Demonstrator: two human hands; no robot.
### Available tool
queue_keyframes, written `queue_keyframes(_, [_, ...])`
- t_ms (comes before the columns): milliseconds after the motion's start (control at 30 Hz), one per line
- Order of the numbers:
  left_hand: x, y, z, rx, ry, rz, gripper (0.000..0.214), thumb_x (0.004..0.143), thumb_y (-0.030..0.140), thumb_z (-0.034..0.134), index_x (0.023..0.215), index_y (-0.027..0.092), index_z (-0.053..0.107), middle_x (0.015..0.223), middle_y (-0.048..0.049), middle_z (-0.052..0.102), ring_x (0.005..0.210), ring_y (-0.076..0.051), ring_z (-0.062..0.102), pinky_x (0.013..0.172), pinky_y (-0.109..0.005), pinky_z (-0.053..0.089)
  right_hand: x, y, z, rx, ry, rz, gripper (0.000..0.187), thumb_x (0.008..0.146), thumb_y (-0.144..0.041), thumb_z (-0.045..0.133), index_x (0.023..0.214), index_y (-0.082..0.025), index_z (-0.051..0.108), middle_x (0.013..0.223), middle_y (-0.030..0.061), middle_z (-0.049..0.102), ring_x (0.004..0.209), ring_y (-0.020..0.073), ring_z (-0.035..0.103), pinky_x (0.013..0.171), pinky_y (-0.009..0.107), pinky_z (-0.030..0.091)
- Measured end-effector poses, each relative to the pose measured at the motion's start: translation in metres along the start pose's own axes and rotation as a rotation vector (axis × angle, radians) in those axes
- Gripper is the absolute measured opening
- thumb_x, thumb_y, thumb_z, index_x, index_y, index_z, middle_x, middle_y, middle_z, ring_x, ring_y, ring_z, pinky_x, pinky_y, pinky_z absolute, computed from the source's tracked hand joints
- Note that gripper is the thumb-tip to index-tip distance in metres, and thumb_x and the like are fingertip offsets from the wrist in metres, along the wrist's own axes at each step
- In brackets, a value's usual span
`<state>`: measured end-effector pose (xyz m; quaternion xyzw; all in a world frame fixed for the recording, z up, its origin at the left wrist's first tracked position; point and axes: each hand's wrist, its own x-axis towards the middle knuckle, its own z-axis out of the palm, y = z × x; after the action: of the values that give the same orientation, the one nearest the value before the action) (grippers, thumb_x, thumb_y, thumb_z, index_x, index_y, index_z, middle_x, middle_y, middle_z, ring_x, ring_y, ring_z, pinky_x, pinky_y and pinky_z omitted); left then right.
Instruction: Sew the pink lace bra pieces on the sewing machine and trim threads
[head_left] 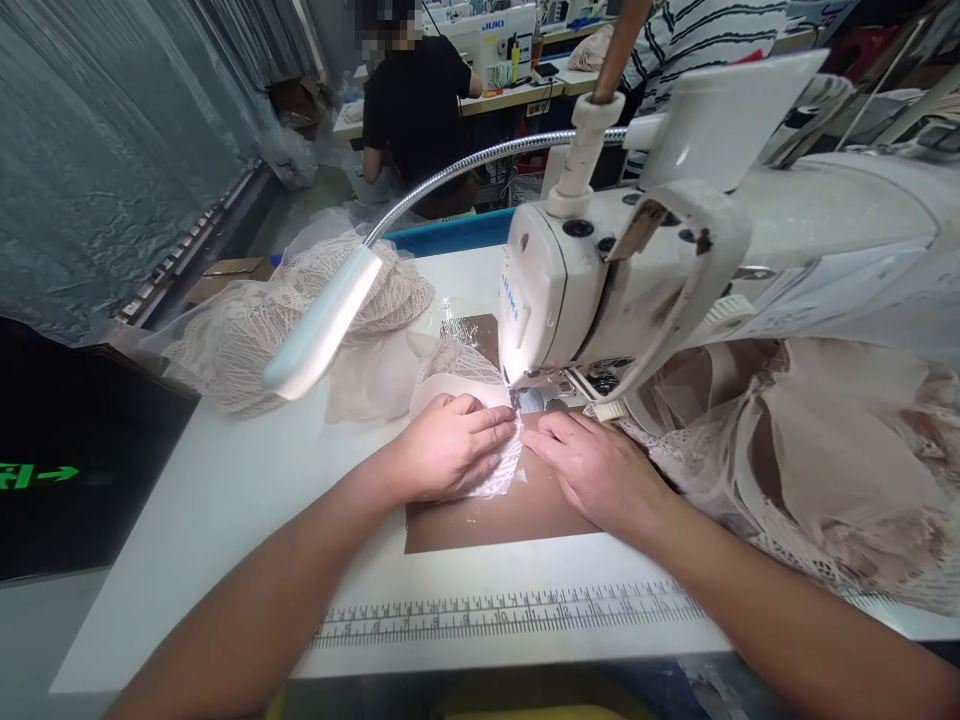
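A piece of pale lace fabric (501, 478) lies under the needle of a white sewing machine (551, 290). Attached to it is a smooth pale cup-shaped part (442, 388), with more lace behind. My left hand (456, 445) presses on the lace from the left, fingers together and bent over it, tips close to the presser foot. From the right, my right hand (589, 460) has its fingers curled, with a fingertip at the lace's edge; its grip there is partly hidden. Both hands are over a brown sheet (480, 525) on the white table (247, 500).
Lace pieces (247, 340) are heaped at the left, beneath a lamp (322, 325) on a bendable neck. Beige garments (847, 440) lie at the right under the machine arm. A printed ruler (495, 620) runs along the front edge. Two people sit or stand beyond.
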<state>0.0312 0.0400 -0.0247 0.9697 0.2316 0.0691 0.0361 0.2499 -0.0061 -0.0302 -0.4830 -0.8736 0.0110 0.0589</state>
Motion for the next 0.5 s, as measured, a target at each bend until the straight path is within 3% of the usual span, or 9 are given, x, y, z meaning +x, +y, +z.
queue_keyframes(333, [0.0029,-0.0005,0.0015,0.030,-0.021,-0.066,0.049,0.095,0.038,0.035,0.134,0.011,0.049,0.141,-0.0128,0.047,0.095,-0.025,0.048,0.083,-0.040,0.040,0.0046,-0.0027,0.0021,-0.056,0.024,0.093,0.041,0.080,-0.004,0.042,0.110,-0.022,0.064,0.084,0.0037,0.061,0.070,0.0174,0.052,0.058,0.030,0.026])
queue_keyframes(500, [-0.0005,-0.0011,0.0028,0.015,0.006,-0.070,0.047,0.095,0.038,0.036,0.133,0.014,0.050,0.141,-0.0122,0.047,0.097,-0.026,0.048,0.084,-0.041,0.039,0.0019,0.0004,0.0026,-0.038,0.025,0.067,0.043,0.081,-0.004,0.043,0.115,-0.022,0.062,0.082,0.0032,0.058,0.068,0.0161,0.048,0.058,0.028,0.026])
